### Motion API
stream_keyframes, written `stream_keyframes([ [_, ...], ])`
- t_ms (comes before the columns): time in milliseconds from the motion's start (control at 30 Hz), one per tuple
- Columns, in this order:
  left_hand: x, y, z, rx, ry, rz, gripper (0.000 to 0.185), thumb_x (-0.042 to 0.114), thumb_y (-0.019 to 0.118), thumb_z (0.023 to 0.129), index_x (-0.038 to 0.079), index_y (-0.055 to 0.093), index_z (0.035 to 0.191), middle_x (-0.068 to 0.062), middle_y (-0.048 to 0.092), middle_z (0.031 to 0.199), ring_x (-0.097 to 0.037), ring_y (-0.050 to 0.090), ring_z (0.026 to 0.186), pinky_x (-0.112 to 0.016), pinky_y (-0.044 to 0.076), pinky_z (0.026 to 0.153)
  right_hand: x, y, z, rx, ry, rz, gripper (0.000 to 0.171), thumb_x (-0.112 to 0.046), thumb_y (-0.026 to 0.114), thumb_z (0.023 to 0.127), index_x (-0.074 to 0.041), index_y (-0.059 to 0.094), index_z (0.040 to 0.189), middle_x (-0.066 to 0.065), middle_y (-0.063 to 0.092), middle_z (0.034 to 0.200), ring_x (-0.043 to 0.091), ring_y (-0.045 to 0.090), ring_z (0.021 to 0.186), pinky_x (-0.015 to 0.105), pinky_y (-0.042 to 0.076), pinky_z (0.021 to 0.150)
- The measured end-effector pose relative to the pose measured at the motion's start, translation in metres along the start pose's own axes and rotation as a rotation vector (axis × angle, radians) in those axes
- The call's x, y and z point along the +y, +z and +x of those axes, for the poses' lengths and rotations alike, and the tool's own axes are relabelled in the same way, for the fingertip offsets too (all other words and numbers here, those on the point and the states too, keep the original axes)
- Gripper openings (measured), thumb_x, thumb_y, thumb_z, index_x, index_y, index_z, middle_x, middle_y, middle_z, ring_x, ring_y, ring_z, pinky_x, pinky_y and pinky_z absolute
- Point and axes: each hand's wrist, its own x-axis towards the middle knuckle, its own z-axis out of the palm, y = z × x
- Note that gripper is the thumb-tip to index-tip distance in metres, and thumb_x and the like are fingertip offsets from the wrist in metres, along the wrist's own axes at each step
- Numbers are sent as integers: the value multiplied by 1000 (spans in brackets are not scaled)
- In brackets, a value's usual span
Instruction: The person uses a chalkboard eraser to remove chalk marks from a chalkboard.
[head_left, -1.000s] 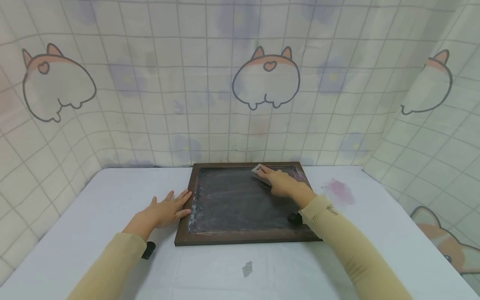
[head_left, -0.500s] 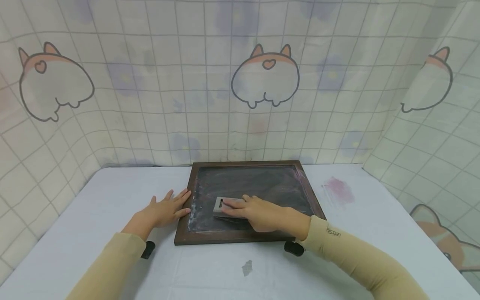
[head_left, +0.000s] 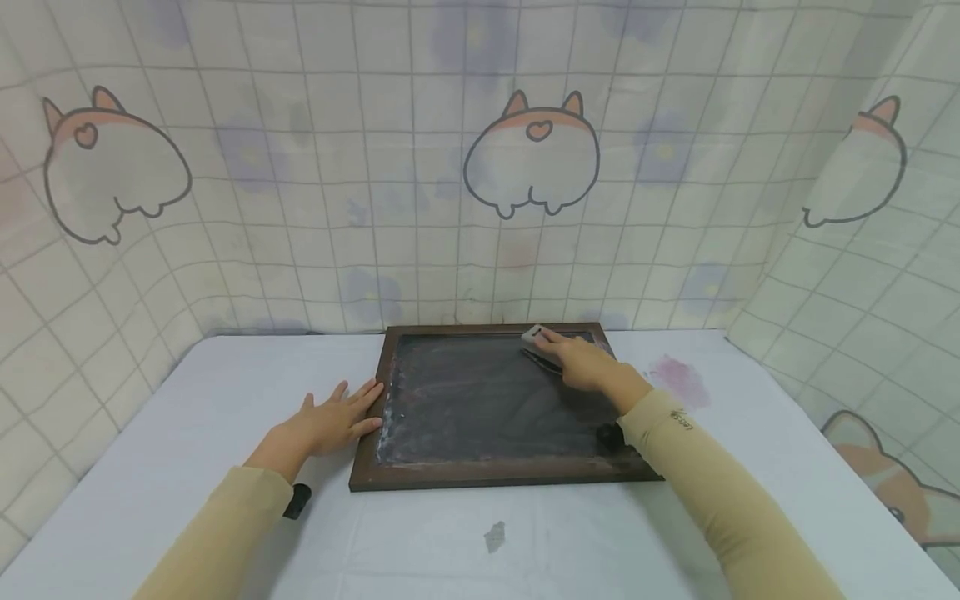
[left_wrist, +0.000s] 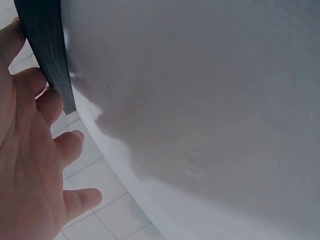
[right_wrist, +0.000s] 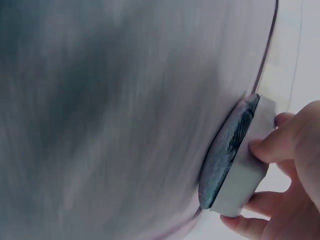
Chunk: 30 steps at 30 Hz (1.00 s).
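A framed chalkboard (head_left: 465,400) lies on the white table, its dark surface hazy with chalk smears. My right hand (head_left: 581,362) grips a grey chalkboard eraser (head_left: 534,335) near the board's far right corner. In the right wrist view, thumb and fingers pinch the eraser's pale body (right_wrist: 245,172), and its dark felt pad (right_wrist: 225,155) faces the board. My left hand (head_left: 326,425) has its fingers spread, the fingertips resting on the left side of the brown frame (head_left: 367,454). From the left wrist, the left hand (left_wrist: 30,145) shows fingers against the frame's edge (left_wrist: 50,50).
Pink chalk dust (head_left: 678,381) stains the table right of the board. A grey patch (head_left: 495,537) marks the tablecloth (head_left: 420,550) in front. A grid-patterned curtain (head_left: 420,183) with cartoon animal prints stands behind and at both sides.
My right hand swept the eraser from the far right toward the near left middle of the board, then back to the far right. The left hand stayed put on the frame.
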Motion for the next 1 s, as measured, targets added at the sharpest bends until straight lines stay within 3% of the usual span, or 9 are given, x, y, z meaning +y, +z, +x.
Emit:
stream_keyframes([
  [67,0,1,1,0,-1,4,74,52,41,109,9,20,164,-15,16,170,-51,15,151,-82,7,108,13,-2,1,-7,69,12,80,21,50,89,-8,33,161,17,21,168,44,63,95,38,45,60],
  [133,0,1,1,1,-4,9,73,52,41,109,9,20,164,-15,17,170,-51,15,151,-82,8,108,22,-4,1,-9,102,14,81,22,49,88,-8,31,161,18,20,168,37,58,75,34,42,59],
  [233,1,1,1,1,-2,12,73,52,41,109,9,20,165,-15,17,170,-51,15,151,-82,8,108,27,-4,-3,-18,112,19,81,22,48,89,-8,30,161,17,19,169,43,62,90,36,40,59],
  [333,1,0,-1,-1,1,6,73,51,41,109,9,20,164,-15,16,170,-51,15,151,-82,8,108,25,-4,-10,-12,53,-5,77,20,49,91,-7,33,160,19,21,167,48,62,100,47,51,83],
  [467,0,-1,-1,-2,4,3,73,51,41,109,9,19,164,-15,16,170,-51,14,151,-82,7,108,15,-1,-27,16,-96,-26,67,18,50,93,-2,40,157,23,30,163,33,55,64,57,48,95],
  [567,-1,-1,-1,-4,5,4,74,52,41,109,9,19,164,-15,15,170,-51,14,151,-82,7,108,2,3,-46,46,-211,-50,64,19,52,93,0,45,153,25,35,160,44,67,83,61,51,90],
  [633,-1,-1,-1,-6,7,9,74,52,41,109,9,19,165,-15,15,170,-51,14,151,-82,7,108,-9,8,-60,60,-269,-61,64,20,54,92,1,47,152,25,37,159,59,62,105,68,47,95],
  [733,-2,-1,0,-6,11,13,74,53,40,109,9,19,165,-15,16,170,-51,14,151,-82,7,108,-26,14,-79,63,-361,-57,67,23,56,89,0,48,152,24,38,159,61,58,111,65,51,88],
  [1000,-1,0,0,-7,20,4,74,52,40,109,9,18,165,-15,14,170,-52,14,151,-83,6,108,-46,18,-101,12,-504,-34,70,23,58,89,-3,48,153,19,39,160,67,47,122,69,44,100],
])
